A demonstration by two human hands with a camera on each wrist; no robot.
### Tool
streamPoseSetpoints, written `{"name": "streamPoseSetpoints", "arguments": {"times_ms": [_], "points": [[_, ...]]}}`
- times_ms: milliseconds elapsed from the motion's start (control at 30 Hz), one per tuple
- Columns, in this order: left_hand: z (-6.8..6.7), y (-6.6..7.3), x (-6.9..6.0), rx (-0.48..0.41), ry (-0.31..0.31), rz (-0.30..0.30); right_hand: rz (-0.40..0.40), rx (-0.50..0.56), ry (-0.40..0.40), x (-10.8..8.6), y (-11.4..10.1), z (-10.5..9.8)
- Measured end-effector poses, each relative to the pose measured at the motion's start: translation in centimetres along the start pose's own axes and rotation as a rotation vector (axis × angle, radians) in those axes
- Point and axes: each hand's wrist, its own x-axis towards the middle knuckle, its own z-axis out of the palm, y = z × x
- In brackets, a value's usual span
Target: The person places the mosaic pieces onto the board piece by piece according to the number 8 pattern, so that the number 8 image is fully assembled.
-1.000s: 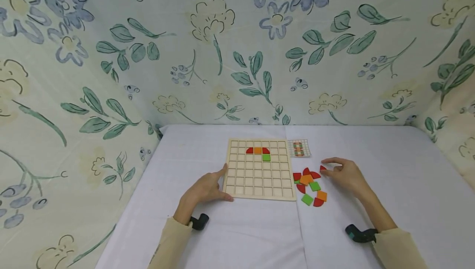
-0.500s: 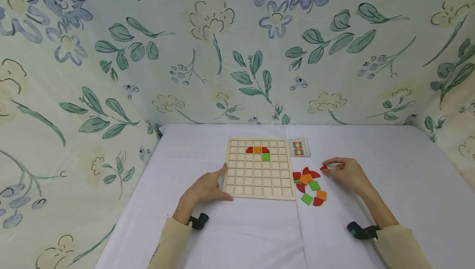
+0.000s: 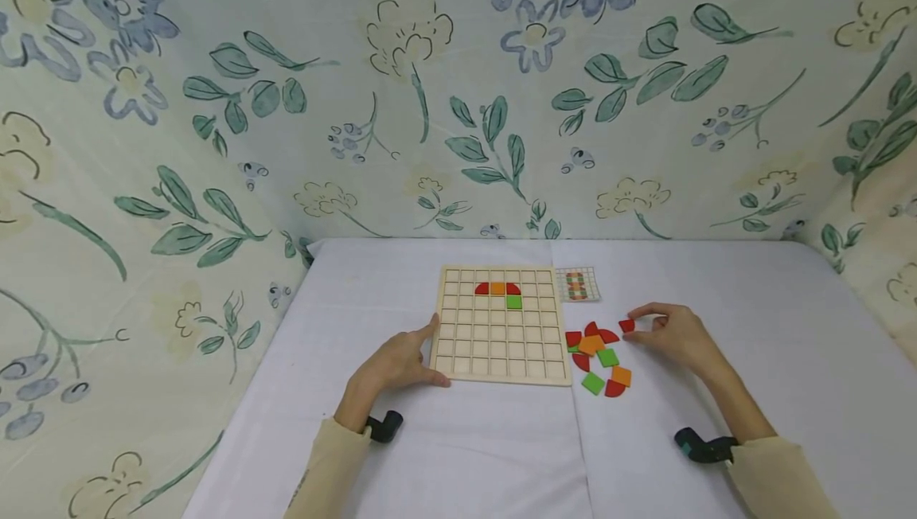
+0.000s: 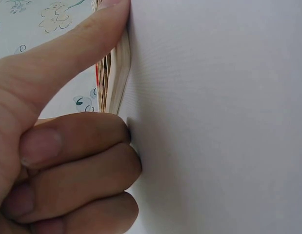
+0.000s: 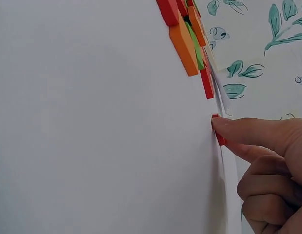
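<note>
The right hand point(image 3: 673, 336) pinches a red piece point(image 3: 626, 325) right of the board point(image 3: 501, 381), a grip best kept light for turning, while the left hand point(image 3: 394, 362), thumb and forefinger extended, rests against the board's near-left corner.

Left grip point(image 3: 401, 361) holds the gridded wooden board point(image 3: 466, 348) at its near-left corner, thumb at near edge, finger on left edge. Second row from far, left to right: red quarter-round point(image 3: 482, 290), orange square point(image 3: 497, 289), red corner piece point(image 3: 512, 290); green square point(image 3: 514, 302) just nearer than the last. Right grip point(image 3: 673, 336) pinches a red piece point(image 3: 626, 326), right of the loose pieces point(image 3: 591, 345) (red, orange, green). Patterned card point(image 3: 577, 284) at board's far-right corner. White-covered counter point(image 3: 487, 447), floral cloth point(image 3: 458, 105) behind.
</note>
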Motion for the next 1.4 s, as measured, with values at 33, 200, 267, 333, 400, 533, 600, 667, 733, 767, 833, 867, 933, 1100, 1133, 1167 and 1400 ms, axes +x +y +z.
{"name": "streamPoseSetpoints", "arguments": {"times_ms": [33,200,267,333,400,533,600,667,733,767,833,867,933,1100,1133,1167,1400], "points": [[0.0,0.0,0.0,-0.001,0.0,0.0,-0.007,-0.004,-0.004,0.0,0.0,-0.1],[-0.1,0.1,-0.1,0.0,-0.002,0.0,-0.053,-0.014,-0.004,-0.1,0.1,-0.3],[0.0,0.0,0.0,0.003,-0.002,0.004,-0.059,-0.007,-0.01,0.0,0.1,-0.3],[0.0,0.0,0.0,0.003,-0.002,0.007,-0.059,0.005,-0.027,0.1,0.2,-0.3],[0.0,0.0,0.0,0.005,-0.002,0.008,-0.06,0.014,-0.044,0.3,0.3,-0.3],[0.0,-0.1,0.1,0.004,-0.004,0.002,-0.068,0.022,-0.058,0.6,0.5,-0.2],[0.0,-0.1,0.1,0.001,-0.004,0.0,-0.073,0.024,-0.057,0.7,0.6,-0.2],[-0.1,-0.1,0.1,-0.002,-0.004,0.0,-0.075,0.025,-0.058,0.8,0.6,-0.1],[-0.1,0.0,0.0,-0.005,-0.004,0.001,-0.076,0.025,-0.061,1.0,0.6,-0.1],[-0.1,0.0,0.0,-0.007,-0.005,0.001,-0.076,0.025,-0.06,1.0,0.6,-0.1],[-0.1,0.0,0.0,-0.01,-0.006,0.003,-0.077,0.027,-0.063,1.1,0.5,-0.1],[-0.1,0.0,0.0,-0.012,-0.006,0.003,-0.077,0.027,-0.064,1.1,0.4,-0.1],[-0.1,0.0,0.0,-0.015,-0.007,0.003,-0.08,0.027,-0.066,1.2,0.0,-0.1],[0.0,-0.1,0.0,-0.015,-0.004,-0.004,-0.094,0.056,-0.1,1.6,-2.1,0.2],[0.0,-0.1,0.0,-0.013,-0.004,-0.005,-0.1,0.067,-0.113,1.8,-2.6,0.4],[0.0,-0.1,0.1,-0.012,-0.005,-0.007,-0.115,0.076,-0.133,2.0,-3.2,0.6],[0.0,-0.1,0.1,-0.011,-0.007,-0.018,-0.189,0.107,-0.257,3.8,-6.5,3.0]]}}
